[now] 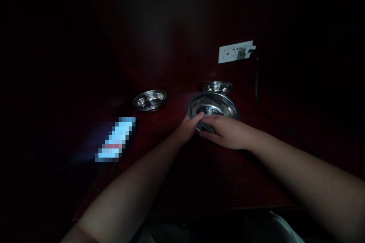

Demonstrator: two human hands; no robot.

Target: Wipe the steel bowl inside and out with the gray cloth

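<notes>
A shiny metal bowl (228, 107) is tilted toward me above the dark red table. My left hand (189, 127) grips its left rim, with the thumb over the edge. At the near side of the same bowl, my right hand (228, 131) has its fingers curled around a grey, cloth-like piece (207, 126). Dim light keeps me from making out that piece's full shape, and the right fingers partly cover it. Behind the held bowl sits another metal bowl (218, 87). To the left stands a metal bowl (150, 100), possibly stacked in another.
A lit phone (116, 140), its screen blurred out, is at the left with a cable below it. On the back wall is a white socket (232, 52) with a plug in it. Its black cord (257, 83) runs down along the right side of the table (216, 174).
</notes>
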